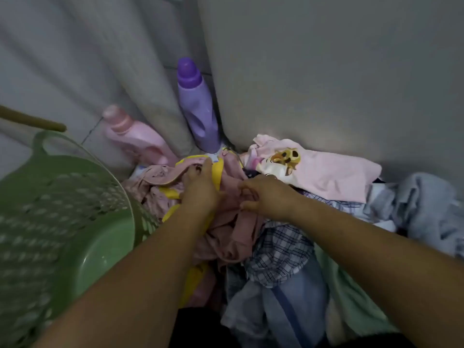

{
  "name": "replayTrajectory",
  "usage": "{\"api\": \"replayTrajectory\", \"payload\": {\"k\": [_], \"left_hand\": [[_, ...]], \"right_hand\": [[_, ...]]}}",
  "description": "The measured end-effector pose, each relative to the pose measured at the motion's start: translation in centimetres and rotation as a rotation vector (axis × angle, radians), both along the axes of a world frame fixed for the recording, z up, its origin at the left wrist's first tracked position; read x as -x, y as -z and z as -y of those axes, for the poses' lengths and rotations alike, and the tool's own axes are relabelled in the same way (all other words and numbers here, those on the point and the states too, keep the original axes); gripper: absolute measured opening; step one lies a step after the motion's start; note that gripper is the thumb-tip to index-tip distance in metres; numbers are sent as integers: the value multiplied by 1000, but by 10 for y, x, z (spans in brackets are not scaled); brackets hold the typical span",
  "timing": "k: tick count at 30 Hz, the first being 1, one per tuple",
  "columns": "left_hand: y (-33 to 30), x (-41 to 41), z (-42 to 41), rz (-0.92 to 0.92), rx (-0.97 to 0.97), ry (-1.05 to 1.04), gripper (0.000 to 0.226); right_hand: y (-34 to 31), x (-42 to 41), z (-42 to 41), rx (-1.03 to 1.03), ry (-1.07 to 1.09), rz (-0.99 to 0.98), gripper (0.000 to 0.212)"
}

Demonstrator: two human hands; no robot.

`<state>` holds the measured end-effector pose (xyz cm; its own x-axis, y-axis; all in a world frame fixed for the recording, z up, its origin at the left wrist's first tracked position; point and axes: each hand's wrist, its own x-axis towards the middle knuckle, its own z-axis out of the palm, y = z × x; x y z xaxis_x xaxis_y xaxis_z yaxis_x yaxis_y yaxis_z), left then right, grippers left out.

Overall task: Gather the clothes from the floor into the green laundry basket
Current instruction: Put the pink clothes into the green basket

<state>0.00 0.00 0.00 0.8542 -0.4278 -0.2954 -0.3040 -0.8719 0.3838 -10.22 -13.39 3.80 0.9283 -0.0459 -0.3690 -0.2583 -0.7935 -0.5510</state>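
The laundry basket [62,222] stands at the left, beside the clothes pile [263,247], which spreads from the centre to the right on the floor. Two detergent bottles stand at the far edge of the pile: one bottle [195,106] upright at far centre, the other bottle [135,136] tilted to its left. The left hand [200,187] and right hand [266,197] rest on the pile's centre, side by side. A printed garment [313,169] lies on the pile's far right.

No lettering can be read anywhere — the purple bottle [197,106] and the pink bottle [135,136] show no legible label, and the light pink garment [326,172] bears only a cartoon print [283,160], without words.
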Motion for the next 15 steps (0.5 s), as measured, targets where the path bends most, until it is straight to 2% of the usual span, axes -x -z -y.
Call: {"api": "replayTrajectory", "payload": {"k": [2,4,5,9,11,13,15], "left_hand": [[10,1,-4,-64,22,-133,110],[19,5,-7,-118,37,-174,109],[23,8,-8,-114,56,-148,99],[9,13,-7,-42,94,-84,34],[-17,19,-5,-84,203,-125,8],[-41,21,-4,-86,335,-148,25],[-68,28,-9,-96,501,-141,18]], "right_hand": [[12,-1,-2,25,-1,7,57],[20,2,-4,33,10,1,59],[24,3,-6,27,20,-3,60],[25,9,-13,-46,115,-15,77],[22,13,-16,-66,150,-15,100],[16,15,-19,-70,177,7,124],[4,18,-24,-112,233,55,135]]}}
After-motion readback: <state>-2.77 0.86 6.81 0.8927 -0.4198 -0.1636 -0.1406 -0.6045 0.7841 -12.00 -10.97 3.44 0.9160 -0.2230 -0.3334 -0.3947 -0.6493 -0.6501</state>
